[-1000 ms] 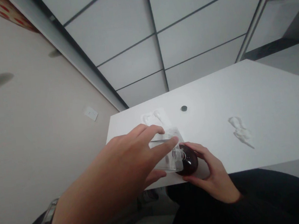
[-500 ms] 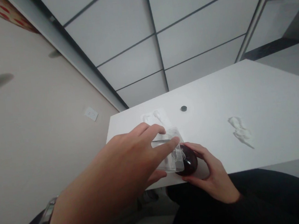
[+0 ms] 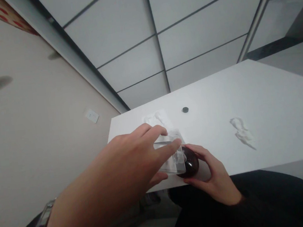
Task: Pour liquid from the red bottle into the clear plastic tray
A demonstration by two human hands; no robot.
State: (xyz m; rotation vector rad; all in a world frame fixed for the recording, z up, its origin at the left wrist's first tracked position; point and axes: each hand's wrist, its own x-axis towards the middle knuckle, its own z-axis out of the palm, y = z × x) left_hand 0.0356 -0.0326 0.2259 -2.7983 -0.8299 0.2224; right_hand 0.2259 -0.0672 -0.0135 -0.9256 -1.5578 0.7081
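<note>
My left hand (image 3: 147,150) is closed on a clear plastic box (image 3: 174,165), its thumb and fingers gripping the edges. My right hand (image 3: 213,172) curls around a dark brown, glossy rounded bottle (image 3: 191,161), fingers at its far side and thumb at its near side. The box and the bottle are up against each other at the table's near edge. The box covers the left part of the bottle, so I cannot tell whether its mouth lies inside. My left hand hides much of the box.
On the white table (image 3: 213,132) lie a small dark round cap (image 3: 185,110), a crumpled white tissue (image 3: 242,133) at the right and more white tissue or clear wrapping (image 3: 156,118) behind my left hand. A wall with a socket (image 3: 92,116) borders the left; panelled doors (image 3: 130,40) stand behind.
The view has shifted very slightly. Both hands keep their hold on the box and the bottle, with hardly any movement between them.
</note>
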